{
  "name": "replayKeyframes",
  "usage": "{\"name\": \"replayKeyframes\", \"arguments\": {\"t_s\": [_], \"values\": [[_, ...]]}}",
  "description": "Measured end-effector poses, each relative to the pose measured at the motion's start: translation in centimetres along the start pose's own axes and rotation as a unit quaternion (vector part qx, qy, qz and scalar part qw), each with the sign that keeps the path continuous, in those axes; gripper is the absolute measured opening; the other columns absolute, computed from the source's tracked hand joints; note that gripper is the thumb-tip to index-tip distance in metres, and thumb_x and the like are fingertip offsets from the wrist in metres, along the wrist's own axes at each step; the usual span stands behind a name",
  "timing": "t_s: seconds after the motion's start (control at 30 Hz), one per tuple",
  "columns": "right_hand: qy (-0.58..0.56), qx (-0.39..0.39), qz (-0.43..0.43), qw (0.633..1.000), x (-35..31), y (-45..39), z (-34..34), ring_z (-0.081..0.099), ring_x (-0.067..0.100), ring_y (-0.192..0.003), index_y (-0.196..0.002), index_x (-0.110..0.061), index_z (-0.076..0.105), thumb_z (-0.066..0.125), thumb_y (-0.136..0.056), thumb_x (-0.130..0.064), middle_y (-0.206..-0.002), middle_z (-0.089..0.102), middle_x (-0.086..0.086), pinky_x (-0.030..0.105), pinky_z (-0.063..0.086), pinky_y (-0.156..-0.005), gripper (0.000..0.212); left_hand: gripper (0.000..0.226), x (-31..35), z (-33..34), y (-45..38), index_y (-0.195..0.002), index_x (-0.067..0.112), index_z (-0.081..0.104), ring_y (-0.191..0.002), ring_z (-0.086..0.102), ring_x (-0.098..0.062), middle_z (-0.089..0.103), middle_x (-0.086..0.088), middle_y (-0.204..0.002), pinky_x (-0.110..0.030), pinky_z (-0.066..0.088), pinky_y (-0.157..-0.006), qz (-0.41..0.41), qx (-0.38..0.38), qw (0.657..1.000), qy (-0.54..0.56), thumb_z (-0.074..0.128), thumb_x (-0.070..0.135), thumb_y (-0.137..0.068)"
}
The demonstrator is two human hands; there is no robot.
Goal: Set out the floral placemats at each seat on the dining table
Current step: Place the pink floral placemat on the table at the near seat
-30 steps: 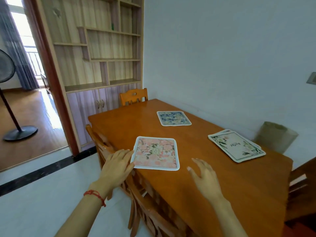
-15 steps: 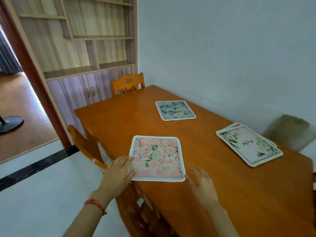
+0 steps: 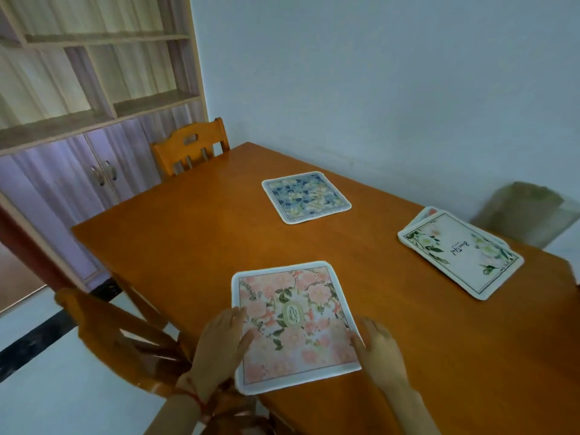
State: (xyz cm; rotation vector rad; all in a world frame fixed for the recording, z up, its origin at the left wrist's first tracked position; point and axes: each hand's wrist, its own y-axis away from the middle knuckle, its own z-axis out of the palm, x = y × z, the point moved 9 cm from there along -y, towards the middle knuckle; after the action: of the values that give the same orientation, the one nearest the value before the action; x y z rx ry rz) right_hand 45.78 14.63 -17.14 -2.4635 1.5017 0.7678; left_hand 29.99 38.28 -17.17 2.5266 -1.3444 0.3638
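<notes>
Both my hands moved onto the pink placemat (image 3: 293, 324) at desk (image 3: 194, 233) near edge since 1 s ago, left hand (image 3: 219, 346) & right hand (image 3: 378, 353) flat, fingers spread, w/ blue placemat (image 3: 306, 196) & white stack (image 3: 459, 252) farther back.

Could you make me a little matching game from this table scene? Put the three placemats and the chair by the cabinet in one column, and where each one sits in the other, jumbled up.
Things:
1. pink floral placemat
2. blue floral placemat
3. white placemat with green leaves
4. wooden chair

Places:
A. at the far end of the dining table, by the cabinet
B. at the near table edge, between the left hand and right hand
C. on top of a stack near the right side
D. lying alone on the wall side of the table

Pairs: 1-B, 2-D, 3-C, 4-A
</notes>
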Motion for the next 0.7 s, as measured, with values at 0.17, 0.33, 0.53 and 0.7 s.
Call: {"name": "replayKeyframes", "arguments": {"t_s": [0.17,0.33,0.53,0.7], "values": [[0.004,-0.018,0.03,0.999,0.6,-2.8,1.8,0.048,0.022,-0.122,-0.133,-0.021,0.045,0.045,-0.093,-0.035,-0.137,0.048,0.0,0.043,0.043,-0.1,0.042,0.079,-1.5,2.0,-2.5,-0.141,0.014,0.031,-0.135,0.033,-0.021,0.037,-0.005,-0.145,-0.033,0.023,-0.111,-0.013,-0.034,0.999,0.024,0.011,0.062,-0.082],[-0.006,-0.043,0.039,0.998,1.4,-6.4,3.5,0.06,0.022,-0.104,-0.132,-0.02,0.045,0.042,-0.094,-0.036,-0.134,0.05,0.002,0.039,0.053,-0.086,0.042,0.051,-3.1,3.5,-4.7,-0.141,0.014,0.029,-0.131,0.035,-0.017,0.039,-0.002,-0.143,-0.028,0.028,-0.108,-0.059,-0.046,0.996,0.042,0.033,0.039,-0.096],[-0.021,-0.056,0.059,0.996,2.9,-9.6,5.9,0.059,0.02,-0.101,-0.129,-0.017,0.048,0.041,-0.096,-0.032,-0.133,0.049,0.004,0.031,0.053,-0.079,0.037,0.041,-4.7,5.2,-5.6,-0.13,0.023,0.042,-0.118,0.047,-0.015,0.053,0.003,-0.126,-0.028,0.04,-0.096,-0.113,-0.029,0.989,0.094,0.04,0.04,-0.093],[-0.023,-0.054,0.061,0.996,4.3,-10.8,8.1,0.055,0.015,-0.094,-0.12,-0.019,0.054,0.043,-0.096,-0.027,-0.123,0.054,0.005,0.028,0.052,-0.074,0.027,0.04,-4.4,6.7,-6.4,-0.13,0.019,0.043,-0.119,0.048,-0.016,0.052,0.002,-0.128,-0.02,0.037,-0.089,-0.122,-0.048,0.982,0.135,0.041,0.036,-0.094]]}}
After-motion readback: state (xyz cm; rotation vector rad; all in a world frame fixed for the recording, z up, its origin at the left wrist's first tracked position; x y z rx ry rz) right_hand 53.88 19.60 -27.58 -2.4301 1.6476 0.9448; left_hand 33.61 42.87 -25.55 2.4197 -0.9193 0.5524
